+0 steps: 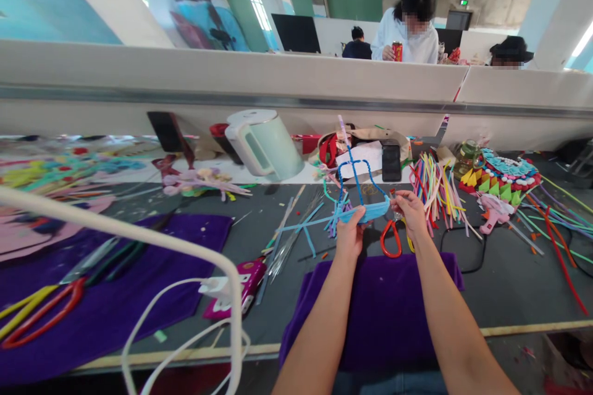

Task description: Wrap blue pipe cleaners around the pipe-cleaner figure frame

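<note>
My left hand (351, 233) is closed on a light blue pipe-cleaner craft (376, 210), thumb over its woven, boat-like body. From that body rises a darker blue pipe-cleaner frame (356, 176), with an upright stem and curved side arms. Loose light blue strips (309, 222) stick out to the left of the hand. At the craft's right end, my right hand (410, 207) has its fingers pinched together; what lies between them is too small to make out. Red-handled scissors (391, 241) lie on the table just below the right hand.
A pale green kettle (278, 145) stands at the back. A bundle of coloured pipe cleaners (433, 185), a pink glue gun (495, 211) and a phone (391, 163) lie around the hands. A white tube (185, 244) crosses the left foreground. Behind the partition (278, 77), a person holds a red can.
</note>
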`<state>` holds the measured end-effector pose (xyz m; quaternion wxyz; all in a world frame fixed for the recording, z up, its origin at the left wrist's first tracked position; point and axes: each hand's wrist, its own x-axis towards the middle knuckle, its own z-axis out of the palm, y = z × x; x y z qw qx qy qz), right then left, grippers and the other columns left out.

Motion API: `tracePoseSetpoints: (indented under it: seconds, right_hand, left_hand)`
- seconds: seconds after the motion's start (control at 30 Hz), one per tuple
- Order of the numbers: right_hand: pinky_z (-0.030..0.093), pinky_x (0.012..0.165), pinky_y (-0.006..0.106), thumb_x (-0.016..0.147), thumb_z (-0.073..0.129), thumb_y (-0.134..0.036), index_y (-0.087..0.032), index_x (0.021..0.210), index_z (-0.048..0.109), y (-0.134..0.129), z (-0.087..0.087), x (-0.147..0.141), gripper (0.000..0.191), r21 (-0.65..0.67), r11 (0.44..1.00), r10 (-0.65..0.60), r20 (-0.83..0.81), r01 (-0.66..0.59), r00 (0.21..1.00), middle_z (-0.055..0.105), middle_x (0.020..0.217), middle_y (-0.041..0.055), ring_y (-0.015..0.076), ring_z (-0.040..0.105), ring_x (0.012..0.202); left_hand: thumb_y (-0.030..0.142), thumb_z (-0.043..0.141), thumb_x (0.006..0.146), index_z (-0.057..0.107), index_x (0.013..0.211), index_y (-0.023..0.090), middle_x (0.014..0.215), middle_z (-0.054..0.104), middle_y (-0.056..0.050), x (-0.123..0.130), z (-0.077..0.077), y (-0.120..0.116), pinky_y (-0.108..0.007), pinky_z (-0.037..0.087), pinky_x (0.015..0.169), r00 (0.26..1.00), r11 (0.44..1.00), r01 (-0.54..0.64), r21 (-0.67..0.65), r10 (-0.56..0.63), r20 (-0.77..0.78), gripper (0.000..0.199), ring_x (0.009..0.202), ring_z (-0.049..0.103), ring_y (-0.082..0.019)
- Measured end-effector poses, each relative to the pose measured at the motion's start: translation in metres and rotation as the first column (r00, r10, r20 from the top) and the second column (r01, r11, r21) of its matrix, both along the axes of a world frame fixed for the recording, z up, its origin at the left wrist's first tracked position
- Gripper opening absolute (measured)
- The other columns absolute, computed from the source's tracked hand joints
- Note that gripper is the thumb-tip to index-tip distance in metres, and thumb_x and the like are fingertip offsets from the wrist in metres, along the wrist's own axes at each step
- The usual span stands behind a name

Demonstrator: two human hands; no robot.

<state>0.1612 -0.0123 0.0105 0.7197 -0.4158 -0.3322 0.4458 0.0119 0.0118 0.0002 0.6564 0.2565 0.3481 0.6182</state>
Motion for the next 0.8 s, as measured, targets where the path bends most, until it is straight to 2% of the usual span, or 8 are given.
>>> tracePoseSetpoints:
  seconds: [0.07,0.13,0.3,0.37,0.43,0.57,0.67,0.8]
  right_hand:
    - [0.044,0.063,0.025,0.074,0.064,-0.038,-0.018,0.081,0.061,0.002,-0.003,0.001,0.022,0.038,0.991,-0.131,0.163,0.127,0.978,0.064,0.07,0.0004,0.0125,0.056,0.063]
    - [0.044,0.064,0.026,0.077,0.06,-0.04,-0.018,0.077,0.062,0.003,-0.005,0.0,0.022,0.075,0.98,-0.197,0.336,0.182,0.921,0.063,0.069,0.0007,0.0139,0.056,0.065]
    - [0.042,0.07,0.028,0.079,0.059,-0.045,-0.022,0.077,0.066,-0.001,-0.007,-0.006,0.024,0.042,0.966,-0.219,0.656,0.254,0.723,0.063,0.074,0.0019,0.0173,0.055,0.073]
    - [0.041,0.072,0.029,0.079,0.059,-0.047,-0.024,0.076,0.066,-0.003,-0.007,-0.006,0.024,0.043,0.954,-0.234,0.726,0.297,0.646,0.063,0.074,0.0026,0.0184,0.054,0.075]
    - [0.04,0.072,0.029,0.079,0.059,-0.046,-0.024,0.075,0.066,-0.003,-0.008,-0.004,0.024,0.062,0.95,-0.247,0.752,0.307,0.611,0.062,0.072,0.0026,0.0185,0.053,0.074]
    - [0.036,0.064,0.026,0.079,0.059,-0.042,-0.024,0.07,0.065,-0.001,-0.011,0.003,0.02,0.07,0.961,-0.229,0.748,0.268,0.623,0.06,0.066,0.0009,0.0172,0.051,0.068]
    - [0.034,0.06,0.025,0.08,0.057,-0.04,-0.023,0.069,0.064,0.001,-0.013,0.008,0.021,0.043,0.976,-0.173,0.743,0.212,0.647,0.057,0.062,-0.0008,0.0154,0.049,0.062]
    - [0.034,0.057,0.024,0.079,0.057,-0.043,-0.02,0.07,0.062,0.0,-0.01,0.007,0.025,0.01,0.999,-0.031,0.561,0.031,0.827,0.052,0.06,-0.0026,0.0124,0.046,0.058]
  left_hand:
    - [0.025,0.084,0.049,0.067,0.077,0.014,0.066,0.068,-0.001,0.001,0.002,-0.001,-0.022,0.052,0.052,0.998,0.999,-0.052,0.005,0.052,-0.022,0.035,0.055,0.063,-0.013]
    - [0.026,0.084,0.048,0.067,0.076,0.013,0.065,0.068,-0.001,0.003,0.002,-0.002,-0.023,0.052,0.053,0.993,0.995,-0.1,0.019,0.101,-0.058,0.035,0.055,0.063,-0.013]
    - [0.03,0.082,0.054,0.07,0.074,0.012,0.06,0.066,-0.001,0.005,-0.002,-0.005,-0.028,0.052,0.06,0.964,0.986,-0.109,0.126,0.136,-0.229,0.03,0.054,0.062,-0.015]
    - [0.031,0.08,0.057,0.071,0.075,0.013,0.061,0.067,-0.001,0.004,-0.003,-0.006,-0.029,0.052,0.064,0.943,0.982,-0.078,0.17,0.128,-0.308,0.027,0.057,0.063,-0.016]
    - [0.031,0.079,0.059,0.072,0.073,0.014,0.064,0.068,-0.003,0.004,-0.002,-0.007,-0.03,0.052,0.067,0.914,0.975,-0.052,0.218,0.134,-0.383,0.023,0.061,0.064,-0.017]
    - [0.029,0.078,0.059,0.072,0.068,0.016,0.068,0.069,-0.004,0.004,-0.001,-0.006,-0.029,0.051,0.068,0.874,0.957,-0.021,0.288,0.158,-0.46,0.017,0.065,0.063,-0.018]
    - [0.029,0.079,0.057,0.071,0.07,0.015,0.065,0.069,-0.003,0.004,-0.003,-0.005,-0.029,0.052,0.065,0.905,0.973,-0.014,0.23,0.11,-0.411,0.021,0.061,0.063,-0.016]
    - [0.027,0.082,0.053,0.069,0.076,0.012,0.063,0.068,-0.003,0.001,-0.006,0.0,-0.028,0.053,0.059,0.976,0.997,0.031,0.067,-0.016,-0.216,0.03,0.055,0.063,-0.014]
